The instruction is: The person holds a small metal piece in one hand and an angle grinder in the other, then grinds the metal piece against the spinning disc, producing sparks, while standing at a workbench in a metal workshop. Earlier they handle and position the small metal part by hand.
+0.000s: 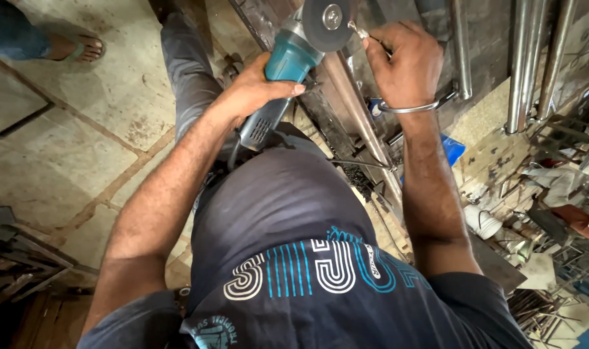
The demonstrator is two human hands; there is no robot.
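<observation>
— Grinder (pixel 288 64) is gripped around its teal body by the left hand (pixel 256 87), long axis running far-right, disc (pixel 327 24) at the far end.
— Right hand (pixel 404 61) is pinched shut on a small metal key (pixel 358 29), just right of the disc.

1. A stone tile floor (pixel 113 97) fills the left side.
2. Another person's sandalled foot (pixel 78 46) stands at the top left corner.
3. Bright steel pipes (pixel 534 58) lean at the upper right.
4. A blue box (pixel 451 148) lies near a white cup (pixel 482 223).
5. Scrap metal bars (pixel 16 258) sit at lower left.
</observation>
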